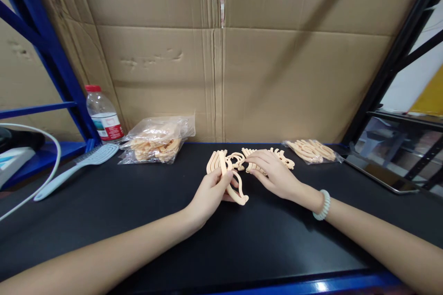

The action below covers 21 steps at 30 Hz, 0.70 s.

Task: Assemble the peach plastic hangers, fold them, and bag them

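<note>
Left hand (209,189) holding curved beige strips (237,197), right hand (277,174) at beige pile (288,162)

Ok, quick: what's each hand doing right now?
Left hand: closed, holding curved cream pieces.
Right hand: fingers bent over the loose pieces; whether it grips any cannot be told.

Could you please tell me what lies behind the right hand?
Peach-coloured curved pieces show on both sides of the right hand; whatever it covers cannot be seen.
</note>
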{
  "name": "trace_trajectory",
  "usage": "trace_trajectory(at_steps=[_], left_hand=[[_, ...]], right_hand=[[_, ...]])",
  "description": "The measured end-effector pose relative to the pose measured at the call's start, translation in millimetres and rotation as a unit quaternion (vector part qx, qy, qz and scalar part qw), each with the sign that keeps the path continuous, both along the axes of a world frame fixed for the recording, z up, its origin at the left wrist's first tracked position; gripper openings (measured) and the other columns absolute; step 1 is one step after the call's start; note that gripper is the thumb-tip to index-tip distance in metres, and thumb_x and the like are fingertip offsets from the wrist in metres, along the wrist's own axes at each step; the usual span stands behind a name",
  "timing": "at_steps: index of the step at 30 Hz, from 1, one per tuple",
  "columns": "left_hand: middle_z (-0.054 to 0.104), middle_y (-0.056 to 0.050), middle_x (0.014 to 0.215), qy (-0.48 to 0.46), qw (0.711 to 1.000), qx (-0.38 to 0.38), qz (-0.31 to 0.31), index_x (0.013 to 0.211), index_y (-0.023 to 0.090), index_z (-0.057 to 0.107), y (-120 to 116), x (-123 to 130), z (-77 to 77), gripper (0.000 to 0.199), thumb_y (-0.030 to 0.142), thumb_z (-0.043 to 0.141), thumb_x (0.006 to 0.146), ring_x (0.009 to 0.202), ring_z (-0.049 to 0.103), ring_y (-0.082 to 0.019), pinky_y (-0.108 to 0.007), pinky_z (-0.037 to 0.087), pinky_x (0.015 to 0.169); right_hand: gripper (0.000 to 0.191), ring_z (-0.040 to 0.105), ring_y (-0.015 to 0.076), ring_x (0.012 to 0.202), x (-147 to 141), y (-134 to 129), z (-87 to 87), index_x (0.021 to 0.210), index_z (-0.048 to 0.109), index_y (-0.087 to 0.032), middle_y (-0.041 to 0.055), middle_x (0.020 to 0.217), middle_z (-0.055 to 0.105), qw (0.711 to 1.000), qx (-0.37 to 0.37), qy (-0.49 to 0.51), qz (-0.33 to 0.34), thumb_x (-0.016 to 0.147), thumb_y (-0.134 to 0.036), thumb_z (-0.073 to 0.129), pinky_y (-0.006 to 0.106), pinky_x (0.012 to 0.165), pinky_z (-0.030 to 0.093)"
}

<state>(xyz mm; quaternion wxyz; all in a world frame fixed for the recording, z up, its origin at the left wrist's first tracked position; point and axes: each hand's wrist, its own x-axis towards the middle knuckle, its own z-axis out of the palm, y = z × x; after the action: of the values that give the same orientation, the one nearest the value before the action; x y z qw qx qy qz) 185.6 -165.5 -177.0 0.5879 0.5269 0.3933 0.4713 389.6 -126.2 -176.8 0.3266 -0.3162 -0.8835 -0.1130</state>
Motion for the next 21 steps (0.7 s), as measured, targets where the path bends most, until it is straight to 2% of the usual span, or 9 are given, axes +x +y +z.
trace_trajectory(at_steps=[3, 6, 10, 15, 19, 21], left_hand=[[0.061, -0.001, 0.064, 0.023, 0.999, 0.036, -0.005, 0.074, 0.015, 0.056, 1.4, -1.0, 0.6, 0.027, 0.040, 0.063, 0.080, 0.058, 0.066, -0.019, -0.034, 0.058, 0.061], [0.061, -0.001, 0.067, 0.049, 0.995, 0.083, -0.002, 0.079, 0.015, 0.059, 3.4, -2.3, -0.1, 0.028, 0.043, 0.062, 0.079, 0.057, 0.063, -0.017, -0.030, 0.056, 0.056], [0.063, 0.000, 0.073, 0.076, 0.989, 0.127, 0.012, 0.088, 0.017, 0.063, 4.0, -4.0, -1.8, 0.026, 0.042, 0.062, 0.080, 0.058, 0.062, -0.015, -0.027, 0.055, 0.056], [0.065, -0.001, 0.080, 0.107, 0.980, 0.163, 0.035, 0.093, 0.017, 0.064, 1.6, -5.0, 0.6, 0.025, 0.039, 0.060, 0.082, 0.060, 0.061, -0.015, -0.023, 0.053, 0.056], [0.067, -0.001, 0.073, 0.118, 0.976, 0.174, 0.051, 0.094, 0.018, 0.064, 0.0, -4.3, 3.7, 0.024, 0.039, 0.060, 0.082, 0.055, 0.063, -0.015, -0.022, 0.050, 0.053], [0.066, 0.001, 0.066, 0.116, 0.977, 0.173, 0.046, 0.096, 0.019, 0.063, -0.6, -4.2, 4.7, 0.024, 0.039, 0.059, 0.083, 0.053, 0.064, -0.017, -0.024, 0.051, 0.054]], right_hand=[[0.028, 0.052, 0.0236, 0.113, -7.3, -19.4, 4.9, 0.117, 0.055, -0.018, 0.0111, 0.115, 0.061, 0.995, 0.036, 0.005, 0.095, 0.090, -0.015, 0.048, 0.045, 0.094, 0.044], [0.024, 0.050, 0.0236, 0.113, -14.1, -34.1, 6.8, 0.110, 0.059, -0.017, 0.0093, 0.109, 0.064, 0.983, 0.081, -0.070, 0.148, 0.088, -0.013, 0.050, 0.043, 0.094, 0.043], [0.015, 0.052, 0.0208, 0.102, -17.6, -37.4, 4.8, 0.099, 0.062, -0.018, 0.0059, 0.095, 0.067, 0.979, 0.088, -0.118, 0.141, 0.090, -0.016, 0.050, 0.040, 0.089, 0.043], [0.014, 0.053, 0.0196, 0.093, -18.1, -37.0, 4.6, 0.096, 0.061, -0.017, 0.0062, 0.092, 0.065, 0.982, 0.087, -0.129, 0.110, 0.092, -0.020, 0.048, 0.039, 0.085, 0.042], [0.015, 0.055, 0.0175, 0.085, -17.1, -38.7, 3.6, 0.096, 0.061, -0.017, 0.0062, 0.089, 0.063, 0.986, 0.029, -0.132, 0.100, 0.092, -0.024, 0.048, 0.037, 0.082, 0.043], [0.014, 0.056, 0.0167, 0.084, -15.8, -37.8, 1.2, 0.098, 0.060, -0.018, 0.0055, 0.089, 0.062, 0.990, -0.026, -0.088, 0.105, 0.091, -0.026, 0.052, 0.034, 0.079, 0.046]])
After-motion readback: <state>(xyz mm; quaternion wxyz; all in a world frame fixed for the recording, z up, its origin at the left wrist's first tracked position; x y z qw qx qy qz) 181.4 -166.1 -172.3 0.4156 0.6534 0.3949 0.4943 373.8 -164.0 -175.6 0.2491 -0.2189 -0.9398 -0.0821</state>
